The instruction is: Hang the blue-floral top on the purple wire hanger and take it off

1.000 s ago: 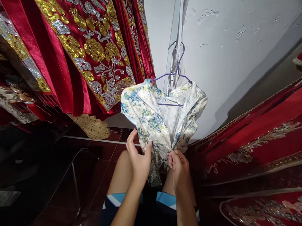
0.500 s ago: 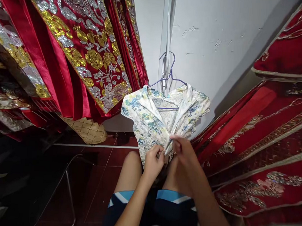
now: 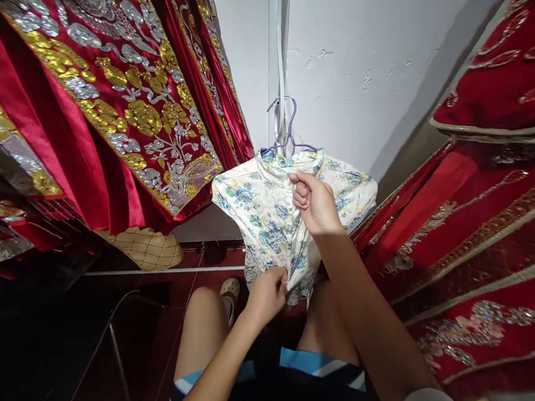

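Observation:
A white blouse (image 3: 262,209) with blue and yellow flowers hangs in front of me on a purple hanger (image 3: 292,127). Its front edges meet down the middle, and the collar lies together at the neck. Just below the collar, my right hand (image 3: 314,199) is closed with thumb and forefinger pinching the front edge. My left hand (image 3: 269,292) pinches the same front edge lower down, near the hem. Between the two hands the cloth is drawn fairly straight.
Red garments with gold and silver sequins (image 3: 142,118) hang at the left. More beaded red garments (image 3: 479,233) fill the right side. Behind the blouse stands a white wall (image 3: 344,62) with a strap (image 3: 281,53). A thin metal frame (image 3: 115,341) is at lower left.
My right hand has moved up from the lower front to just below the collar. The blouse front, spread in a V before, is now drawn together. My left hand still pinches low down.

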Demonstrator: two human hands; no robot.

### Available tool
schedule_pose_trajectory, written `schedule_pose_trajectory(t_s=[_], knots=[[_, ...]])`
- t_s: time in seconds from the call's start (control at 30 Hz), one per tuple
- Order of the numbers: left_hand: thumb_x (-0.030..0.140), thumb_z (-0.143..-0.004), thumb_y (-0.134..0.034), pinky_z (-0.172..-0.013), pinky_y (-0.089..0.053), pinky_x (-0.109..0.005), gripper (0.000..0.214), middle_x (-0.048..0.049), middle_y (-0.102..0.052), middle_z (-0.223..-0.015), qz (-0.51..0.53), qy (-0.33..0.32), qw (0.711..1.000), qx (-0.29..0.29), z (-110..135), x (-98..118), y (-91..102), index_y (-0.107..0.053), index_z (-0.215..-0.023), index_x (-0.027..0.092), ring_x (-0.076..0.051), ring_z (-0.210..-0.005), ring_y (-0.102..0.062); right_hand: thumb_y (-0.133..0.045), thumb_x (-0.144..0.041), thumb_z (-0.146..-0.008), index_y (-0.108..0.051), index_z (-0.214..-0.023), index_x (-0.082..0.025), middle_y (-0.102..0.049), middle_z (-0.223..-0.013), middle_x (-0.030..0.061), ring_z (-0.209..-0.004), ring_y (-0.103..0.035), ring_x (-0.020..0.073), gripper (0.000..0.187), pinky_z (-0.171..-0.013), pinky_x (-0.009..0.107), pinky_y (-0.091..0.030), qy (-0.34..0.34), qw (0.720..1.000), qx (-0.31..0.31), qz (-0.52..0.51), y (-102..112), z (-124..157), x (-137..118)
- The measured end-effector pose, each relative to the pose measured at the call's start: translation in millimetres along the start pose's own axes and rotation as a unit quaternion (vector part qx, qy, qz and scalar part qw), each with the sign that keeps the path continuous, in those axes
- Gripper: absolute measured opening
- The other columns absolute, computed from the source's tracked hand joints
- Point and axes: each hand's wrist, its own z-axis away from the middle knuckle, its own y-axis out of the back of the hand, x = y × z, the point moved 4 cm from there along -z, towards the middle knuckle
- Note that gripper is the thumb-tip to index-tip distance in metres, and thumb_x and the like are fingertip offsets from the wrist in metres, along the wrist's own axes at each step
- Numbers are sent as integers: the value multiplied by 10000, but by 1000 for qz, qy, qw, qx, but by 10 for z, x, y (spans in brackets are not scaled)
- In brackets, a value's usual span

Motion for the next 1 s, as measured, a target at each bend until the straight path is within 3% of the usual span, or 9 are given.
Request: schedule_pose_trajectory(t_s=[0.2,0.3,0.6,0.73,0.87,0.93,1.0], knots=[[10,-706,-555,-678,-400,-318,270,-126,-707,-944,-174,-12,974,-144,-514,153,55,-634,-913,164,-300,-878,-689,-735,-284,-707,-674,-660,-108,-378,-433,-78,-363,-254,20,192,-355,193,-129,-22,999,18,37,96,-409,69],[-2,-690,-576,-708,-440,-342,327,-170,-708,-1002,-198,-9,965,-170,-600,235,38,-651,-978,134,-333,-912,-694,-749,-297,-687,-674,-670,-114,-385,-423,-77,-362,-259,26,199,-355,197,-141,-30,998,15,47,132,-468,81],[38,-825,-460,-678,-377,-297,211,-81,-673,-925,-91,-46,994,-33,-99,244,-95,-589,-876,198,-234,-865,-649,-725,-337,-766,-698,-777,-146,-418,-491,-73,-415,-309,43,193,-383,191,-185,25,997,-37,55,214,46,-26],[76,-829,-496,-654,-369,-281,154,-54,-652,-866,-85,-77,993,-34,-13,320,21,-581,-823,205,-214,-807,-615,-739,-337,-759,-681,-759,-159,-429,-485,-74,-416,-322,47,187,-393,189,-199,38,998,-24,45,159,181,-74],[138,-847,-559,-695,-417,-267,105,-36,-670,-834,-23,-137,989,-38,-42,454,284,-638,-836,205,-196,-796,-620,-739,-347,-749,-650,-742,-167,-399,-468,-89,-402,-307,48,200,-390,199,-179,27,999,3,34,184,244,-43],[198,-899,-546,-741,-444,-274,126,-37,-688,-854,31,-170,984,31,-117,525,543,-667,-931,203,-190,-804,-631,-723,-355,-769,-635,-748,-174,-363,-466,-102,-395,-283,48,203,-386,204,-160,14,1000,1,22,203,257,2],[243,-932,-538,-739,-455,-281,174,-26,-675,-820,75,-185,968,152,-236,575,879,-656,-1052,199,-180,-751,-627,-698,-351,-801,-619,-763,-181,-325,-471,-112,-390,-259,51,191,-384,210,-156,0,1000,-9,-6,196,261,67]])
